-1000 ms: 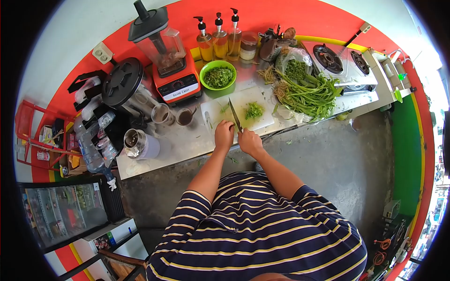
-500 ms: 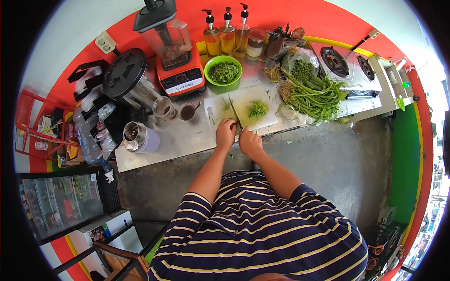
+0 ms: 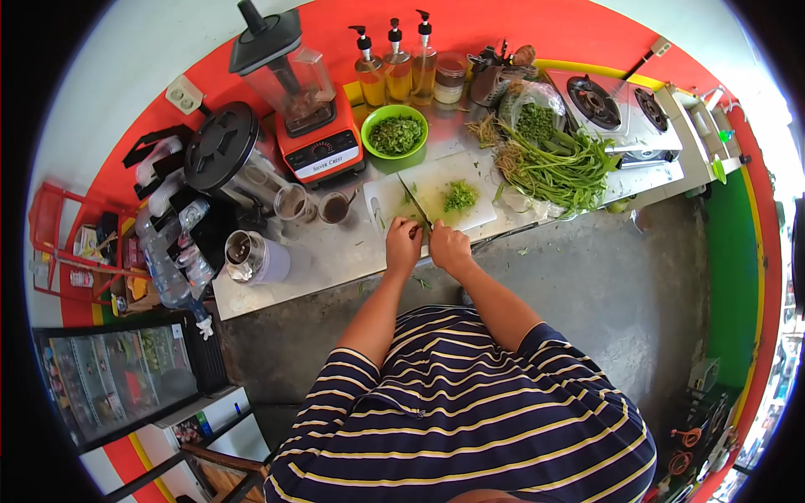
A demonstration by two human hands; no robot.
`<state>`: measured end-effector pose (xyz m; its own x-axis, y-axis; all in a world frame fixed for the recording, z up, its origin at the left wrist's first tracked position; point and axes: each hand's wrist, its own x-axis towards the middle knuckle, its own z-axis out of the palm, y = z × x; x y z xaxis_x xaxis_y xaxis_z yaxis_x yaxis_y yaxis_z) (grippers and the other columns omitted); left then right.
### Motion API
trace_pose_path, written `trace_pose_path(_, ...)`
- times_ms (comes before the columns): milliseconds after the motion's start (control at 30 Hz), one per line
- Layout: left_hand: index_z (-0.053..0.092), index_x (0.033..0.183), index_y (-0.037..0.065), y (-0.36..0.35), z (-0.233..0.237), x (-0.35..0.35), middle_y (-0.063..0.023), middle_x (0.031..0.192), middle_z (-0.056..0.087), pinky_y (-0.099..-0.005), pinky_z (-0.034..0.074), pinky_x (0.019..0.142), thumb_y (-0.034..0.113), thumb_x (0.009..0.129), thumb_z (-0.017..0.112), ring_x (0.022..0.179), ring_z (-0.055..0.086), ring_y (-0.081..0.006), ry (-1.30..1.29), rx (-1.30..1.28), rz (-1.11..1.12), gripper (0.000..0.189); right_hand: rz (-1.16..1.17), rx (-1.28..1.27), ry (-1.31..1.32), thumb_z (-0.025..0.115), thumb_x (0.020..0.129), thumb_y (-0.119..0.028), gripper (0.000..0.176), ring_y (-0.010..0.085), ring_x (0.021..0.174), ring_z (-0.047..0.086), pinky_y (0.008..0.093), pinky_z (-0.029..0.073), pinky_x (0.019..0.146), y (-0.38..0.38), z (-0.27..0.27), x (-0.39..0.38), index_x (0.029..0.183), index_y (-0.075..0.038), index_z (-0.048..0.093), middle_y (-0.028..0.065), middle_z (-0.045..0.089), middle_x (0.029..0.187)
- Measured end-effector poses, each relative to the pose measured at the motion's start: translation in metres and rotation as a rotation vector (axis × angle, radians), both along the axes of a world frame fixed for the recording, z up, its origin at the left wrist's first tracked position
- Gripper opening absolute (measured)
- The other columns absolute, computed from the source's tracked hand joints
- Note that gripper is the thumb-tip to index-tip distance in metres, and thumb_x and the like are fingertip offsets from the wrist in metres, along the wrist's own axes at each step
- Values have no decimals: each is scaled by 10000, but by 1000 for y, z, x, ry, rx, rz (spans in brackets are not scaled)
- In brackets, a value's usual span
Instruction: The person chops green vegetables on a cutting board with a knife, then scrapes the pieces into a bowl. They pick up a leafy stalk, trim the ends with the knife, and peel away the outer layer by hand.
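My right hand (image 3: pixel 449 246) is wrapped round the handle of a kitchen knife (image 3: pixel 412 196), whose blade points away and to the left over a white cutting board (image 3: pixel 470 163). Just left of the knife, my left hand (image 3: pixel 404 241) is closed with its fingers pinched together at the board's near edge; what it holds is too small to make out. Chopped greens (image 3: pixel 460 195) lie in a small heap on the board, to the right of the blade. A few green bits sit to the blade's left.
Behind the board stands a green bowl (image 3: pixel 396 134) of chopped leaves, beside an orange blender (image 3: pixel 319 138). Leafy stalks (image 3: pixel 562 172) are piled on the right, near a gas stove (image 3: pixel 608 105). Two cups (image 3: pixel 334 208) and a metal-topped container (image 3: pixel 256 256) occupy the left.
The view has tilted slightly. The knife's tip has swung a little to the left, while both hands stay close together at the board's near edge.
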<state>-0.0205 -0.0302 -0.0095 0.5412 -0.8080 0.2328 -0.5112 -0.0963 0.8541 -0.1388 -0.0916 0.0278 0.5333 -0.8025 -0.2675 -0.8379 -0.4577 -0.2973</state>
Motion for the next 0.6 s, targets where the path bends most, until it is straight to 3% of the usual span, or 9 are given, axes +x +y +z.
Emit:
trace_pose_path(333,698,894,-10,-15,4,2,-131,889,624,-355,539,720,40,810,714,764,662,-271,-64,100,-11,99,-234,40,-74,501,990,-369,399,467,924,676,532,537,830,-24,14,-32,1085,12,569,286,689,966)
trace_pose_path(600,691,884,-5,-37,9,-5,-170,877,611,-424,496,751,40,803,688,837,619,-357,-161,31,-113,93,-137,96,-127,487,994,-366,413,478,952,664,530,524,860,-10,17,-22,1064,26,597,308,681,975)
